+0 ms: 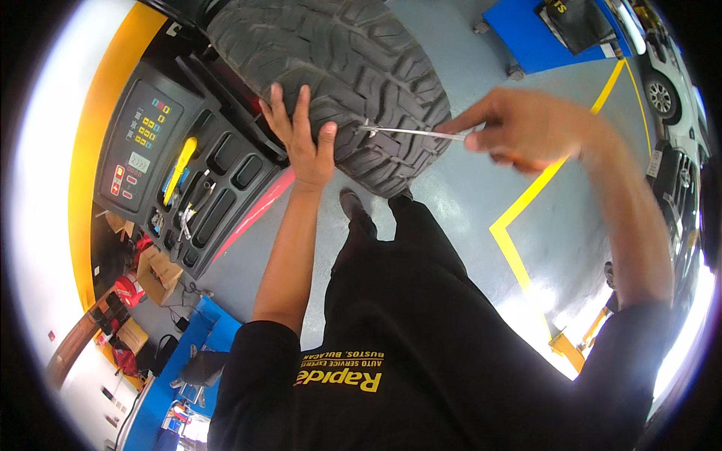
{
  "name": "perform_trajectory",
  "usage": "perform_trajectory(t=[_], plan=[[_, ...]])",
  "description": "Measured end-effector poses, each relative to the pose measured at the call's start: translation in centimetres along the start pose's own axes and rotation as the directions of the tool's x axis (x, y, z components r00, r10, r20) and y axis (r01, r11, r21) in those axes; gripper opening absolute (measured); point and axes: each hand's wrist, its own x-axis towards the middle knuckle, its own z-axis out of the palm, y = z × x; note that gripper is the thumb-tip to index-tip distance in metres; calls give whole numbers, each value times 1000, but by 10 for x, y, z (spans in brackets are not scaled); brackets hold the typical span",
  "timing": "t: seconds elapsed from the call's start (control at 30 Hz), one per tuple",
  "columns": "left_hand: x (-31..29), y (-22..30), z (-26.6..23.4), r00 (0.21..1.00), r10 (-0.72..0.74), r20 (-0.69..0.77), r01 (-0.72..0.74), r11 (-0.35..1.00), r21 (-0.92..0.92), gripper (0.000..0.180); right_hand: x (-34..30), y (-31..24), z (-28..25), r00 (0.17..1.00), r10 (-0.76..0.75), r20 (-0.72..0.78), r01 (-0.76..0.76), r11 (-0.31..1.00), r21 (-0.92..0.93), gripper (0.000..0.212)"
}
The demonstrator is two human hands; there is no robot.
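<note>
A large black tyre [353, 68] with deep, chunky tread stands in front of me. My left hand [304, 146] lies against its tread, fingers spread. In my right hand [526, 131], to the right of the tyre, is a slim metal tool with a long straight shank [417, 133]. Its handle is mostly hidden by my fingers, and the hand is slightly blurred. The far end of the shank meets the tread a little right of my left thumb. A small pale bit [370, 129] shows at that tip, too small to make out.
Left of the tyre is a machine with a button panel [139, 150] and a moulded tray [218, 218] holding a yellow-handled tool [180, 169] and metal pliers. A blue wheeled cabinet [519, 37] stands far right. Parked cars [677, 143] line the right edge, beyond yellow floor lines.
</note>
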Motion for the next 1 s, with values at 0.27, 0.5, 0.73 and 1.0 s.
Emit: perform_trajectory(t=[0.27,0.5,0.73,1.0], plan=[[11,11,1,997,-56,50,58,997,-41,71,18,55,1,994,-108,-24,111,985,136,48],[18,5,-10,990,-11,143,12,1000,-7,72,64,-23,-98,906,74,417,-55,997,-57,48],[21,3,-24,976,27,215,-35,999,33,70,95,53,-106,805,-55,591,-174,931,323,43],[18,7,-29,976,-33,217,23,999,49,71,3,56,32,961,-243,-130,250,967,47,45]])
